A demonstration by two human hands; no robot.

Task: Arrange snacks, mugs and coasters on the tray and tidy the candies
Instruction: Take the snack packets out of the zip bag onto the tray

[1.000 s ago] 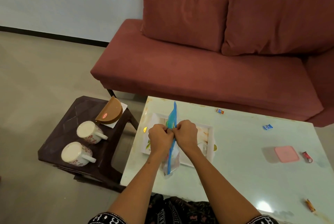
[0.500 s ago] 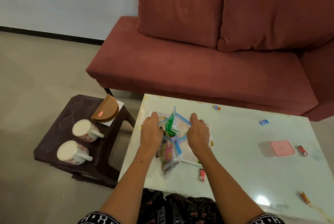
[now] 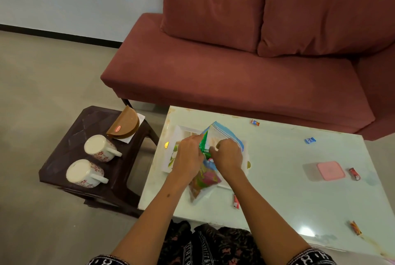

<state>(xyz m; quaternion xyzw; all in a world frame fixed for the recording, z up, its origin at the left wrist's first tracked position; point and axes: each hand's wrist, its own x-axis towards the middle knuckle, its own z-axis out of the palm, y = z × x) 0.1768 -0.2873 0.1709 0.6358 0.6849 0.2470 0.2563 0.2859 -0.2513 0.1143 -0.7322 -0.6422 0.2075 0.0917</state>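
Behind our pale green table point(image 3: 288, 179) stands a red sofa point(image 3: 235, 76). We hold a clear zip bag of snacks point(image 3: 205, 179) over the white tray point(image 3: 171, 153) at the table's left end: our left hand point(image 3: 187, 157) and right hand point(image 3: 227, 155) both curl their fingers onto a green packet point(image 3: 203, 143) at the bag's mouth. Loose candies lie scattered, one red point(image 3: 236, 201) near the bag, one blue point(image 3: 310, 140) farther right beside a pink lid point(image 3: 330, 170). Two floral mugs point(image 3: 100, 146) sit upside down on the dark stool point(image 3: 70, 136) at left, with brown coasters point(image 3: 125, 125) behind them.
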